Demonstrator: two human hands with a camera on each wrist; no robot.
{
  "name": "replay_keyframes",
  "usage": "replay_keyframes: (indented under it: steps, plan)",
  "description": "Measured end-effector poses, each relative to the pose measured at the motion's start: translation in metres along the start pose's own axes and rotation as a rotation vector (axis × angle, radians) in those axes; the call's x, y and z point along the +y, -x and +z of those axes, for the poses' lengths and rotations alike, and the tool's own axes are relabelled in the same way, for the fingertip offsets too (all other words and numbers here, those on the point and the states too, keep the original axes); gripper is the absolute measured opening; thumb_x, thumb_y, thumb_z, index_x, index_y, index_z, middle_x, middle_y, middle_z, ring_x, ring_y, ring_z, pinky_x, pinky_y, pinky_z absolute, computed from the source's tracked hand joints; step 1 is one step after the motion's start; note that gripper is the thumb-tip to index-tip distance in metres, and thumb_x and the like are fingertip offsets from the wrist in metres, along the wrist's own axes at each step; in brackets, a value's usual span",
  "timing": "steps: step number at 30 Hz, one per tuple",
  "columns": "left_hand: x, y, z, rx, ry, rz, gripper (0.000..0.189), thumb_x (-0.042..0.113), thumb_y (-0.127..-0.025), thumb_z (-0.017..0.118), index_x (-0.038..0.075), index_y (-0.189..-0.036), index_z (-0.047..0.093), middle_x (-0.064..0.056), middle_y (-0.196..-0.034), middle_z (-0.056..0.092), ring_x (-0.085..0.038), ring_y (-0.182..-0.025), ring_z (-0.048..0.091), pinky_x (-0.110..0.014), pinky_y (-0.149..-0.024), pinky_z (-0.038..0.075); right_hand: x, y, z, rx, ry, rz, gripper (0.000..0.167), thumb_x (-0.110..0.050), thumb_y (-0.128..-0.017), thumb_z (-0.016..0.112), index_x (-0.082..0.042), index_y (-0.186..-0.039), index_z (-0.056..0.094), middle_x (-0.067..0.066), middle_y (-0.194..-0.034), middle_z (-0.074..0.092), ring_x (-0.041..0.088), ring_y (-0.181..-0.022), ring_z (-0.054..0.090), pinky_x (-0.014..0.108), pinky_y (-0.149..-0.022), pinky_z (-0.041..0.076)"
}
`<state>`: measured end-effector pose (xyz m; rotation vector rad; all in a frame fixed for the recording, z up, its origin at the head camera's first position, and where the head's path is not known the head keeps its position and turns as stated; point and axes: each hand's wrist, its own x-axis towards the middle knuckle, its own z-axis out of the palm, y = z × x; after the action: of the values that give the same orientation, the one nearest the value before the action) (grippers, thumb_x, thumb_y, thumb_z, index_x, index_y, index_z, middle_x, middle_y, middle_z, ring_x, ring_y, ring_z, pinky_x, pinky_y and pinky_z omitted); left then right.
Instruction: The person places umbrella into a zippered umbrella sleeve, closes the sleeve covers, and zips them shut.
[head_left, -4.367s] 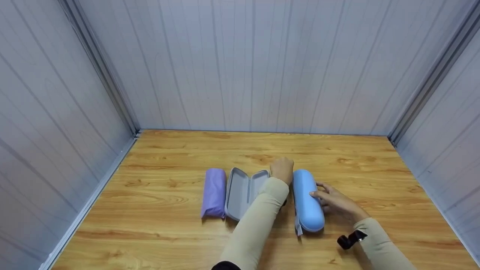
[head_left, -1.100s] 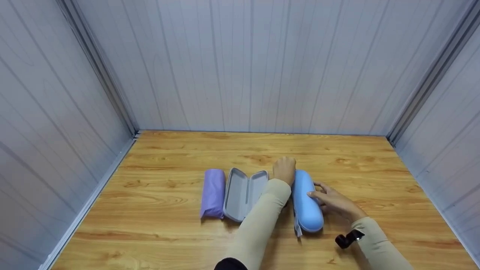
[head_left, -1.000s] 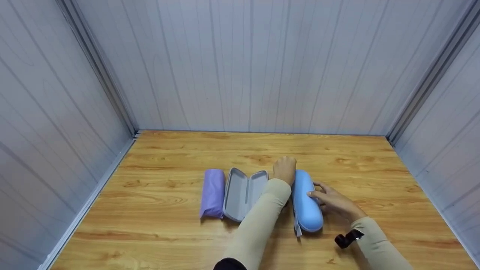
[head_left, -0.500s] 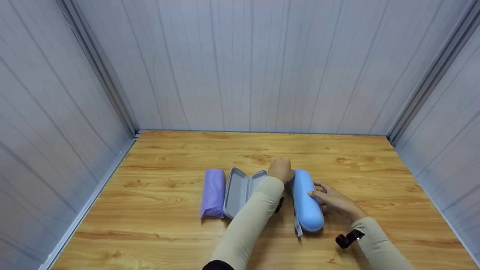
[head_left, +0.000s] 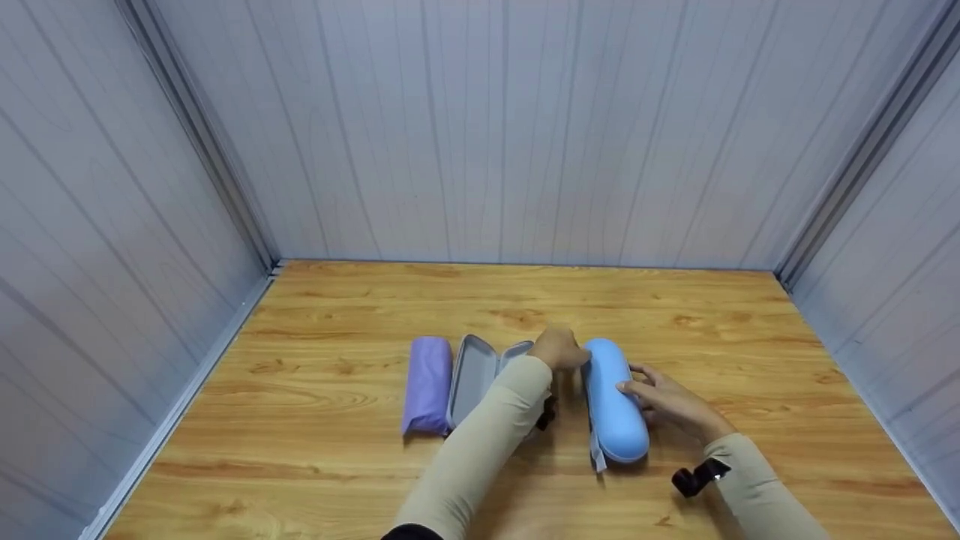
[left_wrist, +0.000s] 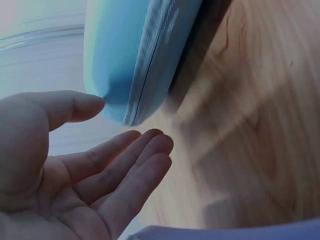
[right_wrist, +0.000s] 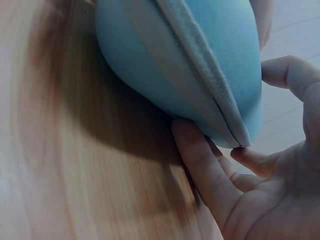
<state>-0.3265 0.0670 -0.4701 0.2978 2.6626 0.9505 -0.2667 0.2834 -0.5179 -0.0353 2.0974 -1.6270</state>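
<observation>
A light blue hard zip case (head_left: pixel 616 405), rounded at both ends like a glasses case, lies lengthwise on the table with its zip seam closed. A short grey tab hangs at its near end. My right hand (head_left: pixel 671 401) holds its right side, thumb on top and fingers low along the side; the right wrist view shows the fingertips against the lower shell. At the far left end is my left hand (head_left: pixel 556 346). In the left wrist view its thumb tip overlaps the blue shell (left_wrist: pixel 117 65), while the loosely bent fingers (left_wrist: pixel 135 182) are apart from it.
An open case with grey lining (head_left: pixel 471 382) lies left of the blue one, partly hidden by my left sleeve (head_left: pixel 480 442). Beside it is a purple cloth-like bundle (head_left: pixel 427 386). Pale panel walls (head_left: pixel 465 135) enclose the wooden table (head_left: pixel 315 450).
My left hand has come off the blue case's left side and shifted left and slightly nearer, its sleeve covering more of the open case. The right hand and blue case have stayed put.
</observation>
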Motion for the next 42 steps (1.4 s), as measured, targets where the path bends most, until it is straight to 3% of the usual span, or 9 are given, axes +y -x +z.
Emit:
replay_keyframes:
  steps: [3,5,7,10,13,17,24,33,42]
  plan:
    - [0.001,0.006,0.002,-0.051,0.033,-0.023,0.050,0.022,-0.093,0.059,0.018,-0.049,0.037,0.005,-0.044,0.032,-0.009,-0.040,0.030,-0.025,-0.041,0.030,0.001,0.000,0.000,0.006,-0.004,0.002,0.087,-0.037,-0.099,0.062,0.000,-0.158,0.010,0.033,-0.154,0.025,0.048,-0.131,0.044,0.051,-0.099,0.048]
    - [0.001,0.011,0.004,-0.076,0.073,-0.032,0.046,0.025,-0.092,0.060,0.018,-0.052,0.040,0.003,-0.049,0.043,-0.012,-0.044,0.043,-0.027,-0.045,0.040,0.001,0.001,0.000,-0.001,-0.008,-0.004,0.087,-0.036,-0.099,0.062,0.001,-0.158,0.009,0.034,-0.154,0.025,0.048,-0.131,0.044,0.052,-0.099,0.048]
    - [0.001,0.016,0.007,-0.107,0.174,-0.051,0.036,0.027,-0.091,0.063,0.014,-0.060,0.050,-0.002,-0.061,0.056,-0.017,-0.056,0.059,-0.031,-0.055,0.052,0.001,0.002,0.000,0.008,-0.008,-0.003,0.086,-0.036,-0.099,0.062,0.000,-0.158,0.011,0.033,-0.153,0.027,0.047,-0.129,0.047,0.051,-0.098,0.049]
    - [0.000,0.022,0.017,-0.177,0.393,-0.077,0.025,0.026,-0.090,0.065,0.001,-0.091,0.063,-0.013,-0.091,0.067,-0.030,-0.082,0.069,-0.041,-0.076,0.059,0.002,0.004,-0.001,0.003,-0.002,-0.012,0.085,-0.035,-0.099,0.062,0.000,-0.158,0.011,0.033,-0.152,0.030,0.043,-0.125,0.051,0.049,-0.095,0.051]
    - [0.000,0.026,0.028,-0.244,0.566,-0.107,0.047,0.025,-0.092,0.064,-0.005,-0.126,0.054,-0.020,-0.114,0.063,-0.038,-0.097,0.066,-0.048,-0.083,0.058,0.003,0.005,-0.002,0.000,-0.004,-0.019,0.084,-0.035,-0.099,0.061,0.000,-0.157,0.011,0.033,-0.151,0.031,0.041,-0.124,0.052,0.048,-0.094,0.051]
    - [0.002,0.030,0.039,-0.261,0.688,-0.158,0.064,0.027,-0.092,0.062,-0.005,-0.142,0.037,-0.028,-0.124,0.053,-0.045,-0.106,0.060,-0.056,-0.080,0.057,0.004,0.006,-0.004,-0.002,-0.013,-0.018,0.085,-0.036,-0.099,0.061,0.000,-0.157,0.010,0.034,-0.151,0.029,0.044,-0.126,0.050,0.050,-0.096,0.050]
    - [0.004,0.034,0.046,-0.215,0.744,-0.229,0.086,0.032,-0.092,0.064,-0.006,-0.152,0.016,-0.030,-0.137,0.040,-0.048,-0.112,0.056,-0.057,-0.078,0.057,0.006,0.004,-0.002,0.010,-0.022,-0.009,0.087,-0.036,-0.099,0.062,0.000,-0.158,0.009,0.036,-0.152,0.028,0.047,-0.127,0.048,0.053,-0.100,0.047]
    - [-0.004,0.035,0.044,-0.234,0.800,-0.250,0.084,0.033,-0.096,0.063,-0.005,-0.153,0.014,-0.033,-0.140,0.038,-0.049,-0.125,0.048,-0.060,-0.083,0.055,0.004,-0.001,0.000,-0.024,-0.005,-0.024,0.085,-0.039,-0.099,0.062,-0.003,-0.158,0.013,0.033,-0.147,0.036,0.042,-0.122,0.054,0.051,-0.096,0.051]
    - [-0.002,0.034,0.044,-0.224,0.801,-0.251,0.085,0.032,-0.096,0.063,-0.004,-0.154,0.013,-0.032,-0.140,0.037,-0.050,-0.124,0.047,-0.061,-0.082,0.055,-0.007,0.001,-0.011,-0.016,0.081,-0.054,0.075,-0.039,-0.105,0.051,0.006,-0.155,0.019,0.027,-0.129,0.057,0.032,-0.107,0.064,0.045,-0.087,0.056]
